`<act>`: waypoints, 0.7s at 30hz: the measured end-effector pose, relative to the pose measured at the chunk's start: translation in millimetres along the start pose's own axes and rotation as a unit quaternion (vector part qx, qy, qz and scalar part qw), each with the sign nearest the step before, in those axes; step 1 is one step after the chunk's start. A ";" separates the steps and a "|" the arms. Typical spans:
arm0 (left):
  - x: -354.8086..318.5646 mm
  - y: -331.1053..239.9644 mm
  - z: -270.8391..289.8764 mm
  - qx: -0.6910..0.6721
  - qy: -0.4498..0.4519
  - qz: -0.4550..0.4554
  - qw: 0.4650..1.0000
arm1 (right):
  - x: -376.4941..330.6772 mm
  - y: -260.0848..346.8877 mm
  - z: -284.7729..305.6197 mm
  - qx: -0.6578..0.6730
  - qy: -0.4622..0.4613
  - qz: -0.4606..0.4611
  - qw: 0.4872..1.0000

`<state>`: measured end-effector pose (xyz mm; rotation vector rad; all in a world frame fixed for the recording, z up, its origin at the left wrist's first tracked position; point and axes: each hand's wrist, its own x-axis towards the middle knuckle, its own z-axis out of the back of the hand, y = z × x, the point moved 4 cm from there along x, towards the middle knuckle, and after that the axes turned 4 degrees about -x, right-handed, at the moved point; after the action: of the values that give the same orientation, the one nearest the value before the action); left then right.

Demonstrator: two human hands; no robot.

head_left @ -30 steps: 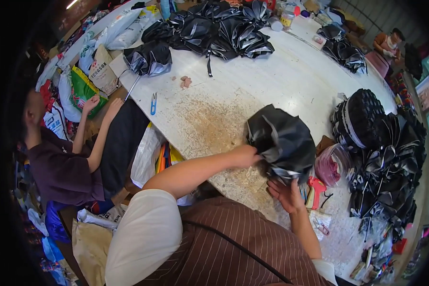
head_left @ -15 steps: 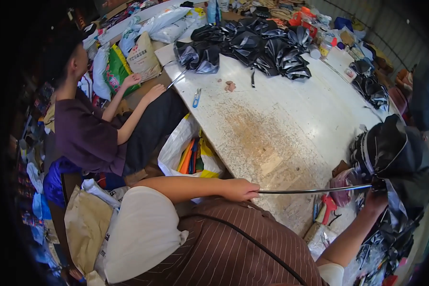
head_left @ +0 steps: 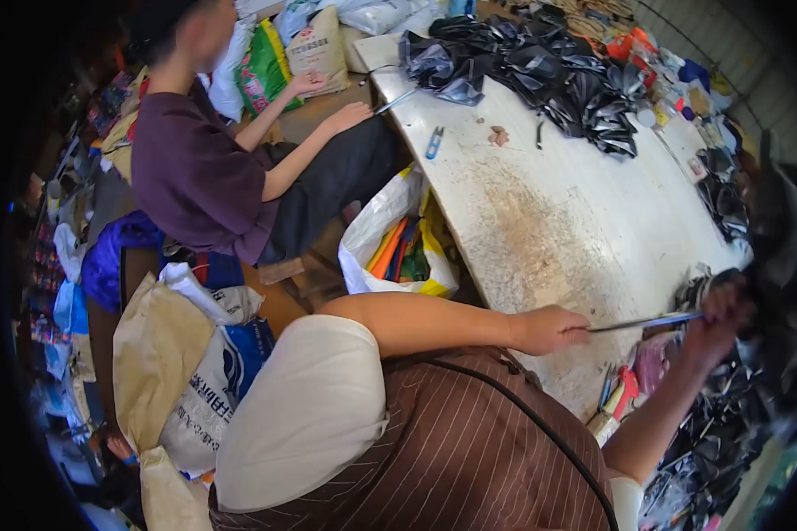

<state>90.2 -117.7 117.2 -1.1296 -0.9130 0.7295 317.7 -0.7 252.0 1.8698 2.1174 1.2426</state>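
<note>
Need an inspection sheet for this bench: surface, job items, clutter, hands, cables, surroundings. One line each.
Surface: white table, brown marks and specks on the near part.
Job items: metal rod running to a black umbrella, which is motion-blurred.
Clutter: blue snips and brown scraps on the table; heap of black umbrellas along the far side.
Hands: left hand closed on the rod's near end; right hand, blurred, closed where rod meets umbrella.
Cables: black cord across the striped apron; use unclear.
Surroundings: seated person at left; open white bag beside the table.
</note>
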 end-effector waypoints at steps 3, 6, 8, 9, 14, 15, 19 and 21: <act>0.7 -4.4 -12.6 -0.076 0.047 0.074 0.993 | -17.2 -0.2 58.5 0.047 -0.167 -0.030 0.984; -2.6 -7.3 -16.4 -0.144 0.084 0.153 0.974 | -35.4 -1.2 27.4 -0.010 -0.298 0.066 0.952; 13.1 -22.7 -8.2 -0.080 0.038 0.042 0.995 | -30.6 25.3 1.7 -0.077 -0.299 0.110 0.945; 23.2 -34.7 -7.7 -0.051 0.017 -0.017 0.998 | -24.3 46.3 -7.7 -0.123 -0.256 0.133 0.950; 51.0 -121.0 -42.1 -0.307 0.212 0.138 0.917 | 18.8 151.3 -19.1 -0.199 -0.268 0.160 0.929; 56.9 -132.1 -50.6 -0.364 0.200 0.179 0.892 | 26.4 171.3 -18.3 -0.211 -0.309 0.156 0.914; 74.0 -167.5 -68.1 -0.370 0.246 0.173 0.879 | 44.5 218.0 -47.1 -0.220 -0.417 0.155 0.868; 66.7 -174.8 -78.6 -0.356 0.276 0.186 0.873 | 20.4 302.9 -32.1 -0.347 -0.418 0.244 0.803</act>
<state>196.9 -142.7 288.1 -2.0831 -0.4618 0.3131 540.2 -17.4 460.3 2.0353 0.6311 0.7886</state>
